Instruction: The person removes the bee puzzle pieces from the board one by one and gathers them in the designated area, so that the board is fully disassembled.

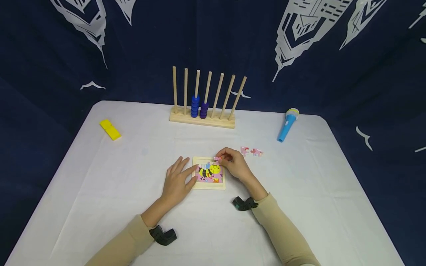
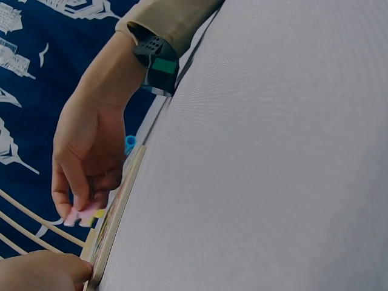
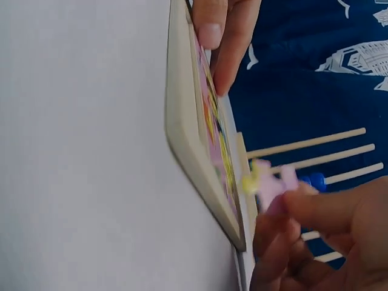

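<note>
A wooden-framed jigsaw puzzle (image 1: 208,186) with a yellow and black bee picture lies on the table. My right hand (image 1: 234,164) pinches a pink puzzle piece (image 3: 276,183) between thumb and fingers, over the frame's upper right corner. In the right wrist view this piece is held apart from the picture and shows a yellow tab. My left hand (image 1: 178,183) has its fingers spread, with thumb and forefinger touching the frame's left side. Two loose pink pieces (image 1: 256,152) lie on the cloth beyond my right hand.
Behind the puzzle stands a wooden peg rack (image 1: 201,120) with blue and purple rings on two pegs. A blue toy microphone (image 1: 286,127) lies at the back right, a yellow block (image 1: 110,129) at the back left. A dark patterned curtain (image 1: 149,51) hangs behind the table.
</note>
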The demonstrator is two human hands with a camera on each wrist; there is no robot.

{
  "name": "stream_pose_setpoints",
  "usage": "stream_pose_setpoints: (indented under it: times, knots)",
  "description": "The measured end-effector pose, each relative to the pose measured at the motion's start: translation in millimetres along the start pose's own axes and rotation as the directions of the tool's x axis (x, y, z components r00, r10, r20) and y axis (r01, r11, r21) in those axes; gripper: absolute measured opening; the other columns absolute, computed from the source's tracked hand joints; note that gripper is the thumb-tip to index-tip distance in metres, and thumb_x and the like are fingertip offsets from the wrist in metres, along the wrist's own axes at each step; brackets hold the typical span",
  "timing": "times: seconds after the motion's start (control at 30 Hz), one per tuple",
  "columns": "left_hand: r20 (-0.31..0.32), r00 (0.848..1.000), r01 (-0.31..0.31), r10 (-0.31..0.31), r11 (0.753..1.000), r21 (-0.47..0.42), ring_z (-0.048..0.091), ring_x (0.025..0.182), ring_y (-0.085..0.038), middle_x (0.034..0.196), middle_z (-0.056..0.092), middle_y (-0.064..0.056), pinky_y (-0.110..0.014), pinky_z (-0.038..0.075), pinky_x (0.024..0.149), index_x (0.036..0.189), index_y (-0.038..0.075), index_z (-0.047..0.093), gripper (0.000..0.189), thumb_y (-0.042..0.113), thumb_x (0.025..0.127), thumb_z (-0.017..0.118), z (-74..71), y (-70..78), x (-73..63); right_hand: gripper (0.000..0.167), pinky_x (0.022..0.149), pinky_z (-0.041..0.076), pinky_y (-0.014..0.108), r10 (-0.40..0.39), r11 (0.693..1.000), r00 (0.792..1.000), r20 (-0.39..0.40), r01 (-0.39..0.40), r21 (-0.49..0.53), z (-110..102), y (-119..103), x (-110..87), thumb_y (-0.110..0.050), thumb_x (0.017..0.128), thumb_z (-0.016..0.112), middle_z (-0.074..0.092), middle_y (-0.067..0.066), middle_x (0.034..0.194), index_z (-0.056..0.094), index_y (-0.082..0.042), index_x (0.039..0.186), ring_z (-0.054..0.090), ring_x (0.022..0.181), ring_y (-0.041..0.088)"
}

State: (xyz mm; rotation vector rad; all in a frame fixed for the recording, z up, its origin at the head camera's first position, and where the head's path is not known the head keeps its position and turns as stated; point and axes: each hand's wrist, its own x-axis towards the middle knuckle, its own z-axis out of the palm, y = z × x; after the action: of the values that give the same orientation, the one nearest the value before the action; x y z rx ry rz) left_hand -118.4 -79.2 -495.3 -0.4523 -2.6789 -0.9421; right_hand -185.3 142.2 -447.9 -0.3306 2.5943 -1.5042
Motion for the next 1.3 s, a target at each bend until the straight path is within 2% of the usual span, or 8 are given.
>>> stream_pose_setpoints:
  times: [0.13,0.23,0.37,0.53,0.67,0.77,1.03,1.3]
  knots:
    - [0.008,1.000,0.006,-0.006,1.000,0.000,0.034,0.141,-0.043,0.143,0.050,-0.023,-0.061,0.029,0.109,0.122,0.007,0.069,0.037,0.020,0.087,0.073,0.0,1.0,1.3,0.016,0.059,0.042,0.023,0.043,0.990,0.999,0.030,-0.047,0.131,-15,-4,1.7,0.006,0.089,0.060,0.062,0.015,0.088,0.066,0.005,0.104,0.049,0.071,0.017]
    - [0.009,1.000,0.009,-0.009,1.000,0.002,0.034,0.142,-0.043,0.143,0.050,-0.023,-0.061,0.029,0.109,0.122,0.007,0.069,0.037,0.020,0.087,0.073,0.4,1.0,1.4,0.018,0.059,0.045,0.024,0.063,0.987,0.998,0.012,-0.065,0.148,-31,3,3.7,0.005,0.090,0.060,0.063,0.013,0.090,0.065,0.005,0.107,0.051,0.072,0.016]
    - [0.001,1.000,0.009,-0.009,1.000,0.003,0.034,0.141,-0.043,0.143,0.050,-0.023,-0.061,0.030,0.108,0.121,0.007,0.069,0.038,0.020,0.086,0.074,1.1,0.5,0.8,0.020,0.062,0.048,0.024,0.092,0.991,0.995,-0.035,-0.088,0.102,-61,13,1.3,0.000,0.092,0.061,0.063,0.016,0.094,0.065,0.005,0.111,0.054,0.074,0.012]
    - [-0.009,1.000,0.011,-0.011,1.000,0.000,0.035,0.141,-0.043,0.142,0.051,-0.023,-0.061,0.030,0.108,0.120,0.007,0.070,0.038,0.019,0.085,0.075,0.3,0.1,0.8,0.023,0.064,0.048,0.022,0.142,0.990,0.982,-0.121,-0.140,0.030,-105,31,-5.7,-0.003,0.095,0.059,0.059,0.010,0.092,0.064,0.006,0.114,0.051,0.074,0.007]
    - [0.002,1.000,0.021,-0.021,1.000,-0.007,0.034,0.141,-0.043,0.143,0.050,-0.023,-0.061,0.029,0.108,0.121,0.007,0.069,0.038,0.019,0.086,0.074,-0.4,0.9,1.2,0.025,0.066,0.048,0.022,0.204,0.976,0.964,-0.169,-0.213,-0.035,-134,48,-10.6,-0.005,0.096,0.056,0.057,0.005,0.093,0.063,0.006,0.117,0.049,0.076,0.007]
    - [0.002,1.000,0.017,-0.017,1.000,-0.014,0.034,0.141,-0.043,0.143,0.050,-0.023,-0.061,0.029,0.108,0.121,0.006,0.069,0.037,0.018,0.086,0.073,0.5,1.6,1.6,0.026,0.066,0.047,0.022,0.248,0.962,0.954,-0.167,-0.263,-0.072,-148,58,-12.7,-0.008,0.097,0.056,0.057,0.004,0.093,0.063,0.006,0.118,0.049,0.076,0.008]
    - [-0.011,1.000,0.013,-0.013,1.000,-0.017,0.034,0.141,-0.044,0.142,0.051,-0.024,-0.061,0.029,0.108,0.120,0.006,0.070,0.037,0.019,0.085,0.074,1.8,-0.2,0.5,0.024,0.060,0.040,0.021,0.292,0.941,0.949,-0.118,-0.307,-0.142,-155,71,-5.9,-0.007,0.096,0.058,0.055,0.001,0.083,0.064,0.006,0.115,0.045,0.070,0.010]
    - [0.004,1.000,0.017,-0.017,1.000,-0.018,0.032,0.142,-0.043,0.143,0.050,-0.023,-0.061,0.028,0.109,0.121,0.005,0.069,0.039,0.020,0.086,0.074,2.1,-0.4,0.8,0.022,0.067,0.043,0.024,0.273,0.908,0.950,-0.148,-0.306,-0.286,-150,75,-1.4,-0.009,0.095,0.060,0.062,0.016,0.095,0.066,0.003,0.112,0.050,0.081,0.022]
